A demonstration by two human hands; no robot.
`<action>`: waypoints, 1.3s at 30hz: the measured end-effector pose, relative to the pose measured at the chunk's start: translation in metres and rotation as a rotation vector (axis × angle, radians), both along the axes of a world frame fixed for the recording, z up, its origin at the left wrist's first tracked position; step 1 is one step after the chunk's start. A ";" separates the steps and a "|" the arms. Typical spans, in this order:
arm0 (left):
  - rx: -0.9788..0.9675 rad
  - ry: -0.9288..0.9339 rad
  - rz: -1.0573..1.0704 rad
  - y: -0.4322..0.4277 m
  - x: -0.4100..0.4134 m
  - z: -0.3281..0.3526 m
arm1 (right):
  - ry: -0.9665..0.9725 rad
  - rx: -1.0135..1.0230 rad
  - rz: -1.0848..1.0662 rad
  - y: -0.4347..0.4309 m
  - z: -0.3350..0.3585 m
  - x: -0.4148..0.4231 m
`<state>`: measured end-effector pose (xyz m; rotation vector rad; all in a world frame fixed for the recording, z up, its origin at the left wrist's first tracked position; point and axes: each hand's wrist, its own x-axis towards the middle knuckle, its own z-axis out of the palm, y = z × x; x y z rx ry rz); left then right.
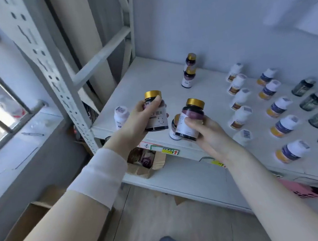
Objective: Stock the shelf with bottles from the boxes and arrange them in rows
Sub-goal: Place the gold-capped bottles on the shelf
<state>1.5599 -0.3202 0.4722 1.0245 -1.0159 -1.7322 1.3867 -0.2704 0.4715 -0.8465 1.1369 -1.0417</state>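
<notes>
My left hand (135,120) grips a gold-capped purple bottle (157,118) with a white label, held above the front left of the white shelf (147,83). My right hand (209,133) grips a second gold-capped purple bottle (189,117) just to the right of it. Behind that bottle another gold-capped one (174,128) stands on the shelf's front edge, partly hidden. Two more gold-capped bottles (188,73) stand one behind the other at the back. Rows of white-capped bottles (239,98), blue-and-orange labelled bottles (280,107) and dark green bottles (314,101) fill the right side.
A lone white bottle (121,116) stands at the shelf's front left corner. An open cardboard box (146,161) sits on the lower shelf under my hands. The perforated shelf upright (54,72) rises at left, beside a window sill (30,135). Another cardboard box (34,223) is on the floor.
</notes>
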 end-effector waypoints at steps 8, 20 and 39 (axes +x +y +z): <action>-0.029 -0.145 -0.145 -0.090 -0.073 -0.002 | 0.030 0.009 -0.200 -0.069 -0.007 -0.069; -0.312 -0.522 -0.407 -0.228 -0.122 -0.050 | 0.684 -0.137 -0.085 -0.138 -0.072 -0.062; -0.416 -0.568 -0.521 -0.249 -0.138 -0.101 | 0.749 -0.150 -0.130 -0.152 -0.114 -0.053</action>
